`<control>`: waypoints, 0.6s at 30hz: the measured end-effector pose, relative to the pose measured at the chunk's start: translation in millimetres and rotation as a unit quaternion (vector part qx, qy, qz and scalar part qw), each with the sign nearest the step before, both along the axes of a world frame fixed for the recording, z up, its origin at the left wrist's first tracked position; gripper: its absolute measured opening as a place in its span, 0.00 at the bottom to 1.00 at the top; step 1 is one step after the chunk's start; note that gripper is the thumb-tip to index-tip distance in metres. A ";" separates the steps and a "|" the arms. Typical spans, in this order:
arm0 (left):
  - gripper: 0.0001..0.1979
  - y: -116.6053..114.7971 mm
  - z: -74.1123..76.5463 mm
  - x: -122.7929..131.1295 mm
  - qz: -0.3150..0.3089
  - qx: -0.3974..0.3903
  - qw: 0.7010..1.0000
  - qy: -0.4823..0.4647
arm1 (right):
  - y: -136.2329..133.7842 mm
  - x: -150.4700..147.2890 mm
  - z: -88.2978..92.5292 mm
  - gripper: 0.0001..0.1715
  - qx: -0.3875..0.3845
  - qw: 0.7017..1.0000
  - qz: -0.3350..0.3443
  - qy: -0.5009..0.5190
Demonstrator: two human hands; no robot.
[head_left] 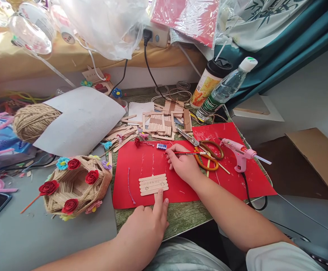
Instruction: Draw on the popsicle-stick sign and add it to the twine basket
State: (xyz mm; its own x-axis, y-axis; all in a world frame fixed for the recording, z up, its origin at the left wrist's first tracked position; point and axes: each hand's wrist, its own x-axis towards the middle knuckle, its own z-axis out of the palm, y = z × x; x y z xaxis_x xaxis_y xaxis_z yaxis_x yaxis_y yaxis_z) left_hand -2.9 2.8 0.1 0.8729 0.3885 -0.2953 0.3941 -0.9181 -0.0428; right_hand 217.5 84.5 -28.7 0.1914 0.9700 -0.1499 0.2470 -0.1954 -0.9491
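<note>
A small panel of several popsicle sticks lies on a red sheet on the table. My left hand rests at the sheet's near edge, its fingers curled and one fingertip pressing the panel's lower stick. My right hand lies just right of the panel, closed around a thin red pencil that points left. Orange-handled scissors lie right behind that hand.
A pink glue gun stands on the red sheet at right, cord trailing off the table. More stick frames, a bottle and a cup are behind. A twine basket with red roses and a twine ball sit left.
</note>
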 end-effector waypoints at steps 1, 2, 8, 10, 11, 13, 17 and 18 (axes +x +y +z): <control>0.28 0.0 -0.1 -0.2 0.000 -0.001 1.000 0.000 | -0.2 0.0 0.1 0.20 -0.002 1.000 -0.002 -0.001; 0.28 0.0 0.1 -0.3 -0.001 -0.001 1.000 -0.002 | -0.8 0.1 0.8 0.21 -0.003 1.000 -0.003 0.000; 0.28 1.4 4.8 3.0 0.000 -0.015 1.000 -0.001 | -9.5 2.8 11.5 0.19 -0.008 0.999 0.032 0.006; 0.28 1.9 5.6 3.8 0.000 -0.017 1.000 -0.002 | -10.8 3.9 12.2 0.20 -0.023 0.999 0.043 -0.008; 0.28 2.0 5.7 3.8 0.000 -0.016 1.000 -0.004 | -10.8 4.4 11.5 0.21 -0.029 0.998 0.046 -0.019; 0.28 1.9 5.5 3.2 0.000 -0.016 1.000 -0.007 | -9.9 4.7 9.1 0.21 -0.032 0.998 0.046 -0.042; 0.28 1.0 5.1 0.9 -0.003 -0.014 1.000 -0.013 | -8.2 4.4 6.4 0.19 -0.028 0.996 0.047 -0.064; 0.28 1.0 5.1 0.6 -0.003 -0.012 1.000 -0.014 | -8.1 4.3 6.7 0.19 -0.029 0.996 0.051 -0.066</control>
State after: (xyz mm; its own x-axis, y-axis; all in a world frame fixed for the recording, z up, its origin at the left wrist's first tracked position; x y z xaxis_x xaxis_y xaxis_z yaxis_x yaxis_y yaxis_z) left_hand -2.3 3.7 5.2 0.8831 0.3757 -0.2810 0.3890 -0.9212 -0.0092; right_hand 221.9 76.4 -21.9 0.1136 0.9761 -0.1853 0.3912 -0.2154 -0.8947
